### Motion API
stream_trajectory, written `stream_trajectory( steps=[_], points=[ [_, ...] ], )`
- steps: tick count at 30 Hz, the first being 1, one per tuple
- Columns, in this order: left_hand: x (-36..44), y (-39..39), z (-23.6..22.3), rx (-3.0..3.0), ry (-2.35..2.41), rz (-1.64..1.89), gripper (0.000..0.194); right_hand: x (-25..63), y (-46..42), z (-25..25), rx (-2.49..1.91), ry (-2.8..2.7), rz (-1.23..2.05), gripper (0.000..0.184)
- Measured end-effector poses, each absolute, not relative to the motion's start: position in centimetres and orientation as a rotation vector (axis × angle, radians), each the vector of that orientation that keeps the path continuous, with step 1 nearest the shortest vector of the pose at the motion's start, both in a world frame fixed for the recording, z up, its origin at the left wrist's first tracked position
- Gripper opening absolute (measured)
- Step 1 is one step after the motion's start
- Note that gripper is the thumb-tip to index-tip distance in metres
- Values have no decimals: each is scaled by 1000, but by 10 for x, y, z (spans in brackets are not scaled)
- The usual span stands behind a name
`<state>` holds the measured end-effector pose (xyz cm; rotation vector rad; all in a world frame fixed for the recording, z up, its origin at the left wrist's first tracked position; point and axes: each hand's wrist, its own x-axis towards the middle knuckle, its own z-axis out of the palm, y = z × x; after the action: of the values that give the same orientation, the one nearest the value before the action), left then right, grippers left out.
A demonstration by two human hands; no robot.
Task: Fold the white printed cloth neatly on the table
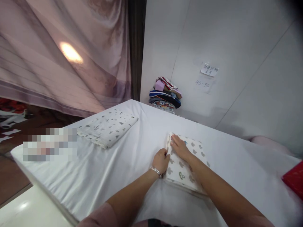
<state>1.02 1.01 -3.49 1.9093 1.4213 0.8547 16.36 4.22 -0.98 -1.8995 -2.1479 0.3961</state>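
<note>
A folded white cloth (181,164) printed with grey mushroom-like shapes lies on a white-covered table. At its left edge is my left hand (161,160), a silver bracelet on the wrist, with curled fingers pinching the folded layers. Across the upper left part of the same cloth lies my right hand (180,147), its fingers stretched out and resting on top. Further left on the table is another folded white cloth (110,126) with small grey and dark prints, apart from both hands.
White fabric (146,132) covers the table. Several folded coloured textiles (165,94) are stacked against the wall behind it. Handwritten paper notes (209,70) hang on the wall. A pink curtain (94,56) hangs at left; a red object (294,179) is at the right edge.
</note>
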Motion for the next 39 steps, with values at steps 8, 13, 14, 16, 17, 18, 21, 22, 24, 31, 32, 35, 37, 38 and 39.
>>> stream_trajectory(
  steps=[8,13,14,16,17,18,21,22,24,31,32,35,37,38,39],
  points=[
    [10,10,-31,1980,1449,776,3,156,62,-19,-2026,-2224,298,57],
    [6,8,-29,2019,1461,716,9,173,51,-13,-1951,-2182,367,57],
    [6,8,-28,2019,1458,708,9,182,46,-11,-1958,-2152,331,57],
    [5,7,-28,2020,1451,703,9,206,33,-11,-2033,-2058,233,56],
    [5,7,-28,2022,1449,704,9,219,25,-12,-2083,-1997,193,56],
    [5,7,-28,2025,1451,707,9,234,16,-14,-2131,-1926,170,57],
    [6,8,-27,2027,1451,714,9,272,-10,-24,-2203,-1625,241,66],
    [7,8,-27,2022,1450,718,8,281,-18,-28,-2217,-1496,341,69],
    [7,9,-27,2003,1445,728,8,290,-29,-34,-2203,-1286,523,75],
    [10,9,-26,1847,1392,776,12,285,-32,-22,-1987,-1186,532,80],
    [12,8,-27,1830,1376,788,15,286,-30,-19,-1984,-1188,517,78],
    [17,7,-27,1813,1365,797,20,289,-24,-17,-2128,-1246,481,73],
    [18,7,-26,1793,1376,774,20,291,-24,-19,-2211,-1321,471,71],
    [18,7,-26,1774,1378,766,20,292,-26,-20,-2222,-1359,467,70],
    [18,6,-26,1752,1378,761,19,292,-30,-20,-2223,-1397,458,69]
  ],
)
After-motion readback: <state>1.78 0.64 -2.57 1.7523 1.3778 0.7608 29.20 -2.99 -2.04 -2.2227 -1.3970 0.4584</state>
